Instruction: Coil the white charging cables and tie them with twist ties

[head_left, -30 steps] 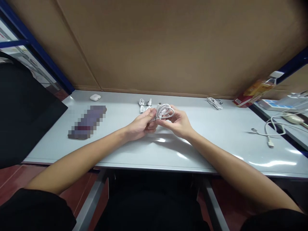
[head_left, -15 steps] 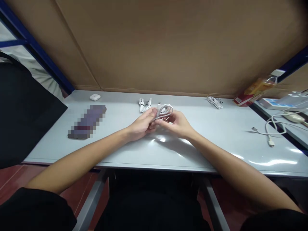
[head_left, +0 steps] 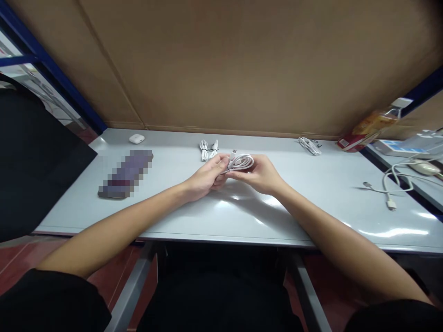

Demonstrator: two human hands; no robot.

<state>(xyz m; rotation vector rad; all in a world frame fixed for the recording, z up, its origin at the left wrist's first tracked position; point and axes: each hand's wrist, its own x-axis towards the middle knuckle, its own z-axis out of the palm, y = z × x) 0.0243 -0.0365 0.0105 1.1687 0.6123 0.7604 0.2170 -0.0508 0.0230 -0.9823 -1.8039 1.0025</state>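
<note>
A coiled white USB cable point(head_left: 244, 161) is held above the middle of the grey table point(head_left: 194, 221), with a dark tie round its bundle. My left hand point(head_left: 207, 175) pinches the bundle near the tie, its thumb on top. My right hand point(head_left: 261, 174) is closed on the right end of the loops, thumb below and fingers partly hidden behind the coil. One connector of the cable points up and away. Just behind my left hand lie tied white cable bundles point(head_left: 204, 151), side by side on the table.
A white earbud case point(head_left: 136, 139) and a pixelated flat object point(head_left: 126, 174) lie at left. Another white cable coil point(head_left: 309, 145) rests at the back right. A bottle point(head_left: 374, 124) leans by the cardboard wall point(head_left: 221, 69). Loose white cables point(head_left: 391, 186) trail over the right edge.
The coil has turned in my hands, its loops shifting slightly right and spreading flatter. My right hand has moved a little to the right and closed on the loops.
</note>
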